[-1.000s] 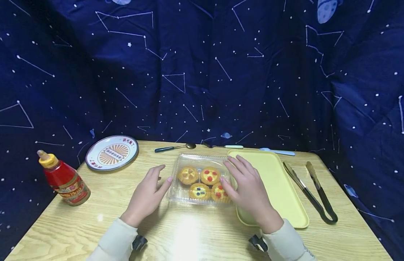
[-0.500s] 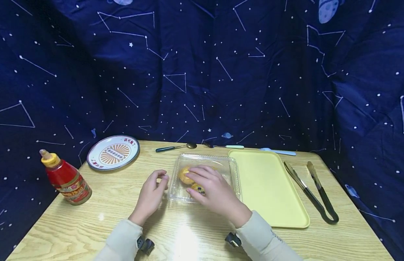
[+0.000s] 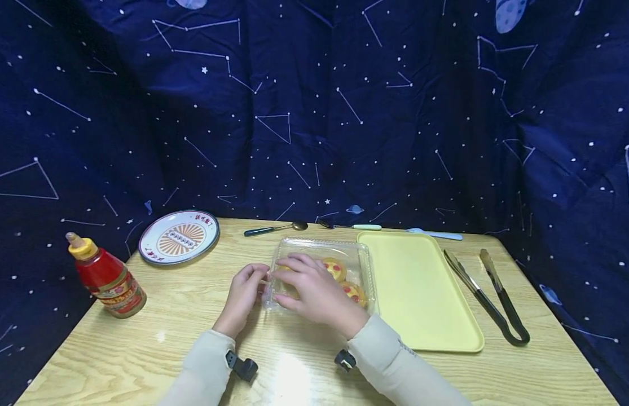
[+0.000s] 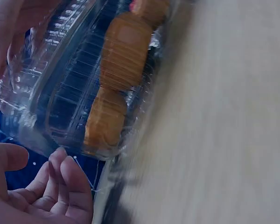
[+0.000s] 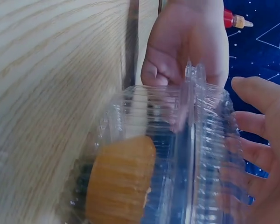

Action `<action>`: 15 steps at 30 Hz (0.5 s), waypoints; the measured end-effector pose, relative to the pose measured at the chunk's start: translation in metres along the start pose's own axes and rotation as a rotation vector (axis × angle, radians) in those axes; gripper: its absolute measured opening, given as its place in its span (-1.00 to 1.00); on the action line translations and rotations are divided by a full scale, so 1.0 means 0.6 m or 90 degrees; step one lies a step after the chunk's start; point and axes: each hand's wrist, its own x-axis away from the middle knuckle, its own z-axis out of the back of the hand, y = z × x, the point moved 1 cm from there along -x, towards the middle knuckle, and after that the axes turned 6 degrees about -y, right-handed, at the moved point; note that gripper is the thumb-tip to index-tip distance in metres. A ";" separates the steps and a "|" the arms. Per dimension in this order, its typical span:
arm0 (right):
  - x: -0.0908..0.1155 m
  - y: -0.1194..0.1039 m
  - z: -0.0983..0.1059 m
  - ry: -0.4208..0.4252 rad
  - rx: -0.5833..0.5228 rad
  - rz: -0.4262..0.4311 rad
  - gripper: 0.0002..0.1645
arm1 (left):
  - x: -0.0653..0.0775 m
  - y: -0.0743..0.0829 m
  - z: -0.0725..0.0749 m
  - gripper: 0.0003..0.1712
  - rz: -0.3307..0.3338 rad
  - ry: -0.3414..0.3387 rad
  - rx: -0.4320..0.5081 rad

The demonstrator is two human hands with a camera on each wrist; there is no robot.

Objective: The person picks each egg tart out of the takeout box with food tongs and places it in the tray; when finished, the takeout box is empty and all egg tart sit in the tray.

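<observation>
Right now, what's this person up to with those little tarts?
A person is handling a clear plastic container with small round tarts inside. Their left hand is at its left side, and their right hand is over the lid, which looks closed. A yellow tray lies just right of the container, with tongs beyond it. The tarts I can see are all inside the container.

Pastries lie in the container, tray on its right, plate and bottle left.
</observation>
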 end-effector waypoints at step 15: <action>-0.005 -0.007 -0.015 -0.069 0.048 -0.011 -0.36 | -0.018 -0.029 -0.004 -0.71 0.046 -0.072 0.218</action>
